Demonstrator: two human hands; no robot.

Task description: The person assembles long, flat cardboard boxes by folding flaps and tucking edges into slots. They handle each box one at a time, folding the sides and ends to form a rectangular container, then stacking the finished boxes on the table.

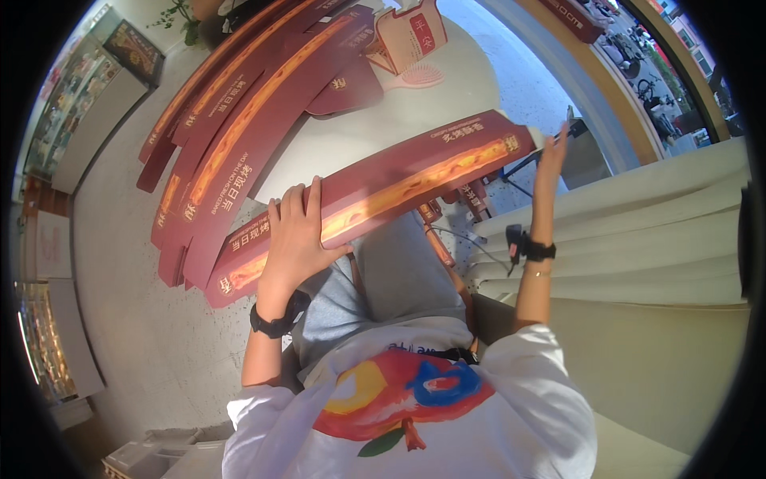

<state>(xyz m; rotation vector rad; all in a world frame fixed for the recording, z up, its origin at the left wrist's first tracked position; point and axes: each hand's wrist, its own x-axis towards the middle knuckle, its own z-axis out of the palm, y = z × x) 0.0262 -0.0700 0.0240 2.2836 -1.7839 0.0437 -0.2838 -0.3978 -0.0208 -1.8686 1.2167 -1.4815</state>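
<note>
A long dark red cardboard box (383, 191) with an orange picture strip lies across my lap, running from lower left to upper right. My left hand (297, 235) grips it near its lower left part, fingers curled over the top edge. At the box's far right end my right hand (550, 160) is raised with fingers spread, touching or just beside that end. Both wrists wear black bands.
Several flat dark red box blanks (231, 120) lie stacked on a white table (431, 112) ahead. A small folded carton (408, 36) and a pink brush (419, 76) sit at the table's far side. A beige sofa (654, 239) is at my right, shelves (72, 104) at left.
</note>
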